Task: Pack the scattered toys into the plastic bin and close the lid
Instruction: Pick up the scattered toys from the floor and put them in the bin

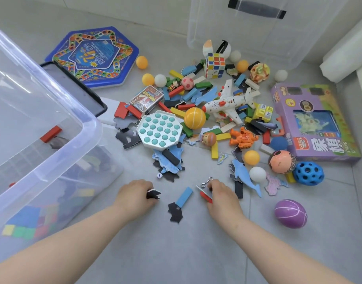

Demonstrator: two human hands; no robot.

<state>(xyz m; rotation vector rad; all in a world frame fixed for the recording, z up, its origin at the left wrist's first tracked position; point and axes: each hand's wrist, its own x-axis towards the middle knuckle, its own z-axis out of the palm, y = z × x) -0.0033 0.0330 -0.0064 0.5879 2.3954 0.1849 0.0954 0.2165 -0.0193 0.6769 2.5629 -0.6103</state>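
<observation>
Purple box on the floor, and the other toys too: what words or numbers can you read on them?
"象棋": big characters on the purple box, seen sideways.
"XIANG": small letters beside them, as far as I can tell; the rest is blurred.
Blue star board: print too blurred to read.
Small card box: too blurred to read.
Yellow cube: labels too small to read.

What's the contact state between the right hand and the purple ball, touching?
Apart. The head view shows bare floor between the right hand and the purple ball.
</observation>
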